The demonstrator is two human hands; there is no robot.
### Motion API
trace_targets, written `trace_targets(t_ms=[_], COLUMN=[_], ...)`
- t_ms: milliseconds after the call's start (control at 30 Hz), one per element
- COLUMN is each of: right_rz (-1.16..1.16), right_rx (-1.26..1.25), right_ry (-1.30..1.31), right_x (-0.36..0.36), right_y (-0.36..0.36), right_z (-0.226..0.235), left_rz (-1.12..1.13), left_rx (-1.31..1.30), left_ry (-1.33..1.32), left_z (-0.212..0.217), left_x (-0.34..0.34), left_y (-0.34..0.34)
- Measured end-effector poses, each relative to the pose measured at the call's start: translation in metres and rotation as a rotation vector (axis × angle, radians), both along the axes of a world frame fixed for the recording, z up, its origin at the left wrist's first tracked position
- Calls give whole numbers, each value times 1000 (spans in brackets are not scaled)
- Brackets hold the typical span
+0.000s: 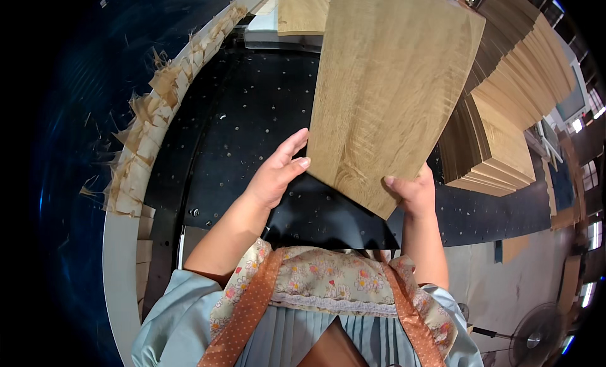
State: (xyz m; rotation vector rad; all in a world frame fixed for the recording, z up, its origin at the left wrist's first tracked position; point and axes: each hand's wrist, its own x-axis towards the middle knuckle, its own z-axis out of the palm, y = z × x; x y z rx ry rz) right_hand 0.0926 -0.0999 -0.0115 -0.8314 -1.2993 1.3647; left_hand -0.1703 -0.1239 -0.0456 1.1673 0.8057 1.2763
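Observation:
A wood-grain board [385,95] is tilted in front of me, its near corner over the black work table. My right hand [415,189] is closed on its lower right edge, with the thumb on the face and the other fingers hidden underneath. At the board's left edge, my left hand [278,171] has its thumb and fingers apart and stretched out. Its fingertips meet the edge, and I cannot tell whether any reach beneath the board.
The black table [246,140] is dotted with small studs. Stacked wood-grain boards [499,146] stand at right, with more behind. A pale rail [136,159] with torn brown tape curves along the left. Another board piece [303,15] lies at the back. A fan [536,335] is at lower right.

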Motion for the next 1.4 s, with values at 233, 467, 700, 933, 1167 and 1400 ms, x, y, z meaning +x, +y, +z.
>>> trace_targets(t_ms=[233, 467, 700, 933, 1167, 1400], right_rz=[-137, -31, -95, -95, -32, -418], right_rx=[978, 1127, 1174, 1156, 1182, 1136], right_ry=[-886, -1280, -1204, -1144, -1294, -1427], right_x=[-61, -82, -88, -86, -44, 0], right_y=[-21, -44, -49, -46, -3, 88], right_z=[3, -14, -20, -24, -14, 5], left_rz=[-151, -215, -252, -280, -308, -355], left_rx=[-167, -327, -325, -325, -302, -260], left_ry=[-819, -592, -578, -588, -631, -705], left_z=[-11, -16, -14, -7, 18, 55], left_x=[33, 17, 14, 12, 9, 10], left_y=[18, 14, 14, 16, 20, 37])
